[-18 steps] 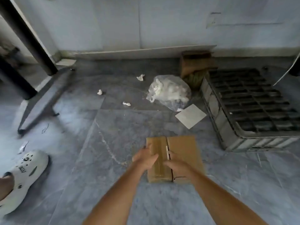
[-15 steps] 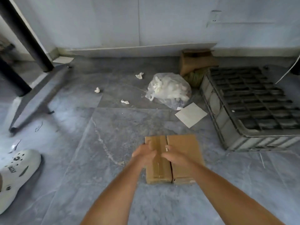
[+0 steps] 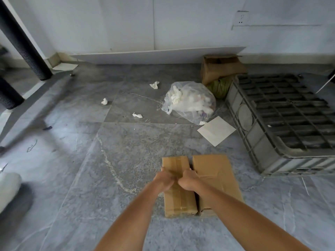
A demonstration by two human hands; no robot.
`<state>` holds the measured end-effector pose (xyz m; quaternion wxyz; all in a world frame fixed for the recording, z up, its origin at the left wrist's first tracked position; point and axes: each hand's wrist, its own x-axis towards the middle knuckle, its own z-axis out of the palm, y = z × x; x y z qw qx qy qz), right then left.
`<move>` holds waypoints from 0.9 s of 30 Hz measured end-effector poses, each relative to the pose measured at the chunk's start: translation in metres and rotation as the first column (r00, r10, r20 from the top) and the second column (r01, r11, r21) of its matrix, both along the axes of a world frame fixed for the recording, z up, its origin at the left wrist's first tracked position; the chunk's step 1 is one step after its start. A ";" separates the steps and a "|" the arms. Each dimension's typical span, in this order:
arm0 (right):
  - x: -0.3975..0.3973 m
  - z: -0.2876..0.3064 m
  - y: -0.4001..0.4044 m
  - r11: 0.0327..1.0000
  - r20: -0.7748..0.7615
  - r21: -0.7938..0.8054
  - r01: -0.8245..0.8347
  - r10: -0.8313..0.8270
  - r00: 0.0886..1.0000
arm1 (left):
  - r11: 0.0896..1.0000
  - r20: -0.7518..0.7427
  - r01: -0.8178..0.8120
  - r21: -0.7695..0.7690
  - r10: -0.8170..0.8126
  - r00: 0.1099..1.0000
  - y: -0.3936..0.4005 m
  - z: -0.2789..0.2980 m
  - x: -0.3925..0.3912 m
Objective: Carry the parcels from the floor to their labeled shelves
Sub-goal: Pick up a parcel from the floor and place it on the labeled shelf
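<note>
Two brown cardboard parcels lie side by side on the grey tiled floor. The narrow taped parcel (image 3: 179, 198) is on the left and the wider parcel (image 3: 215, 167) touches its right side. My left hand (image 3: 163, 180) curls over the left edge of the narrow parcel. My right hand (image 3: 188, 179) grips its right edge, at the seam between the two parcels. Both sets of fingers are closed around that box, which still rests on the floor. No shelf is in view.
An upturned grey plastic crate (image 3: 282, 124) sits to the right. A clear bag of white waste (image 3: 190, 102), a white sheet (image 3: 216, 130), an open brown box (image 3: 221, 67) and paper scraps lie beyond. Black legs (image 3: 23, 44) stand at left, a white shoe (image 3: 9, 187) at lower left.
My hands have slid closer together on the narrow parcel and closed on its edges. The view has shifted, so the white shoe has moved toward the left edge.
</note>
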<state>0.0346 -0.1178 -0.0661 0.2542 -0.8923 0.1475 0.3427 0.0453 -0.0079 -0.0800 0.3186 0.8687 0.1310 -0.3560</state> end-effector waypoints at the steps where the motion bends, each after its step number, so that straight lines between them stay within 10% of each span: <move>1: 0.000 -0.002 -0.002 1.000 -0.005 -0.012 -0.007 0.007 1.000 | 0.999 -0.004 -0.036 -0.023 0.036 0.999 -0.003 -0.001 0.001; 14: -0.014 0.035 -0.014 0.915 0.051 0.212 0.344 -0.362 0.931 | 0.969 0.058 -0.194 -0.155 0.205 0.977 0.004 0.041 -0.005; 27: -0.119 0.301 -0.013 0.747 0.008 0.417 0.518 -0.573 0.820 | 0.847 -0.055 -0.449 -0.284 0.453 0.890 -0.009 0.305 -0.103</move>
